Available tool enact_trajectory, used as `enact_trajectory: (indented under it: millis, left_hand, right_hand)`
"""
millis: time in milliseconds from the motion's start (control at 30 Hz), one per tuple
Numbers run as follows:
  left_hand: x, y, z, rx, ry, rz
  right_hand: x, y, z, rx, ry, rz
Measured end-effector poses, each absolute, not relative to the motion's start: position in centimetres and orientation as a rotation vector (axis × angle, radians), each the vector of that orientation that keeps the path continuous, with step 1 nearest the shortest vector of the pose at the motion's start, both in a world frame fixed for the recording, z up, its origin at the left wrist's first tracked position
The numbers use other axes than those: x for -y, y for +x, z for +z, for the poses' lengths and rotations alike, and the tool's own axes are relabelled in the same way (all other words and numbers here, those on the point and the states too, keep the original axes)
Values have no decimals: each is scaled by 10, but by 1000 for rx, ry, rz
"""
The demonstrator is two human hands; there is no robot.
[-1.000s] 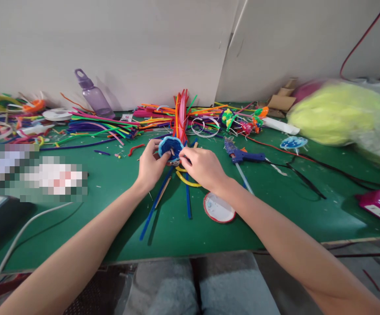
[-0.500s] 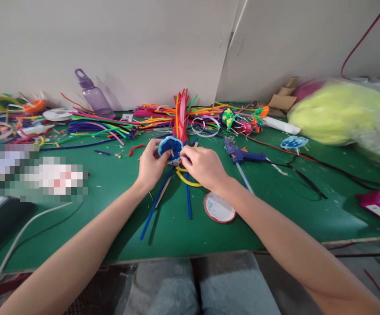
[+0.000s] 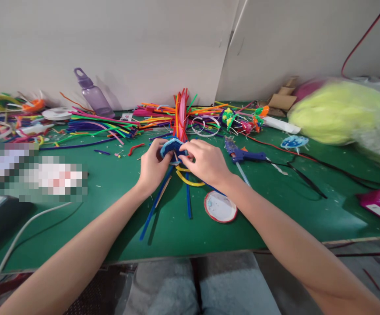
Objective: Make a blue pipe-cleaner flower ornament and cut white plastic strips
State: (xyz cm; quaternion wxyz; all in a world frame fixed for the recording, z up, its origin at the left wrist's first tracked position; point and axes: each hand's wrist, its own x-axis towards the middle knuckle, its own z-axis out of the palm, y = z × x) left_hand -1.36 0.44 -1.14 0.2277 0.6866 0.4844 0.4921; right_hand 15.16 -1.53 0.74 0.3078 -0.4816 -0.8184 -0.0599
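head view: over the counter (image 3: 170,236), the blue cup-shaped piece (image 3: 167,147) lies between my left fingers (image 3: 165,161), pinching its left rim, and my right fingers (image 3: 191,151), pressed together at its right edge, gripping what i cannot tell.

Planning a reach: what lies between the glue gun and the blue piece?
The right hand, then green table beside the glue gun, in the head view.

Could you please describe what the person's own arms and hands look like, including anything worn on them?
The hands are bare, with no gloves and no rings that I can make out. Both forearms are uncovered, without sleeves, and no watch or bracelet shows at either wrist.
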Motion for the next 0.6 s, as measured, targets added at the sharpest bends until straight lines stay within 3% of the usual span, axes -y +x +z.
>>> enact_trajectory:
  millis: [600]
  left_hand:
    - [-2, -13, -12, -1327, 1926, 1360]
  right_hand:
    - [12, 158, 14, 1983, -1426, -137]
